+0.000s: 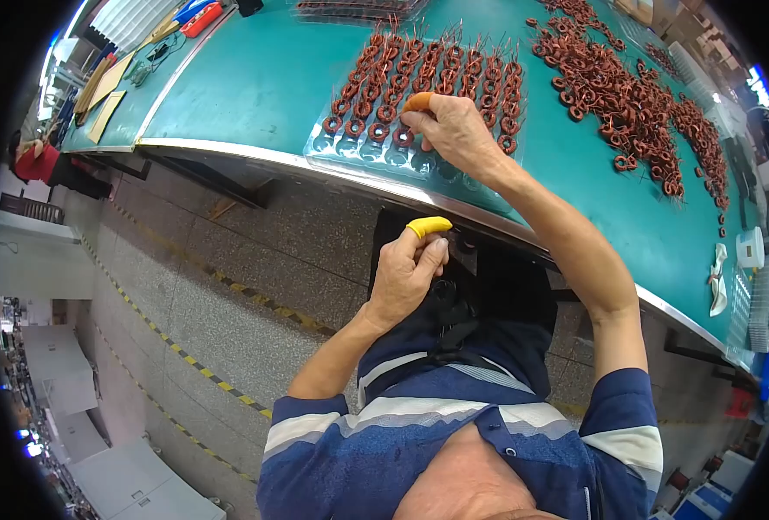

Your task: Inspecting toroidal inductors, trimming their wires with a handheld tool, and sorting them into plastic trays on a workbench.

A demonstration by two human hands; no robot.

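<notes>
My right hand (456,134), an orange finger cot (419,101) on one finger, reaches over a clear plastic tray (337,154). Its thumb and fingers are pinched at a copper-wound ring coil (404,137) near the front of a row; the fingertips partly hide the contact. More coils (371,91) stand in rows in the tray, wire ends pointing away from me, and the front pockets hold none. My left hand (406,276), with a yellow finger cot (429,227), is held before my waist, below the table edge. Its fingers are curled and hide whatever may be inside.
A big heap of loose coils (610,95) spreads over the green table (254,87) to the right. Another filled tray (358,9) lies at the back. A white container (750,249) stands far right; a red bin (201,21) is far left. Someone in red (38,163) is beyond the left table.
</notes>
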